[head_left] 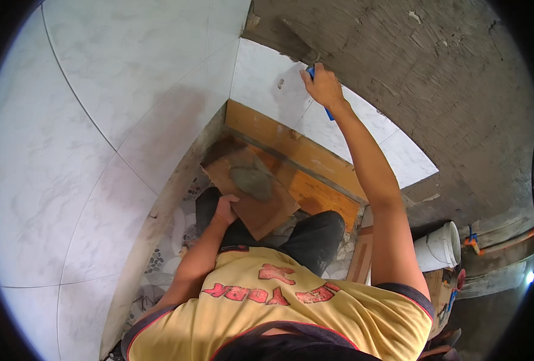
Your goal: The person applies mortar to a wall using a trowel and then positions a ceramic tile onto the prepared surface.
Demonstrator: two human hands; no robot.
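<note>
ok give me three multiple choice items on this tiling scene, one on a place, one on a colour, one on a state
1. Where does the lump of mortar lie?
A. on the brown board
B. in the white bucket
C. on the yellow shirt

2. What colour is the tool handle in the right hand?
A. red
B. blue
C. green

3. How is the brown board kept up?
A. it hangs on the wall
B. it lies flat on the floor
C. the left hand holds its edge

Answers: 1 A, the grey lump sits on the board's top. 2 B, a blue handle shows below the fist. 3 C, the fingers wrap the board's near edge.
</note>
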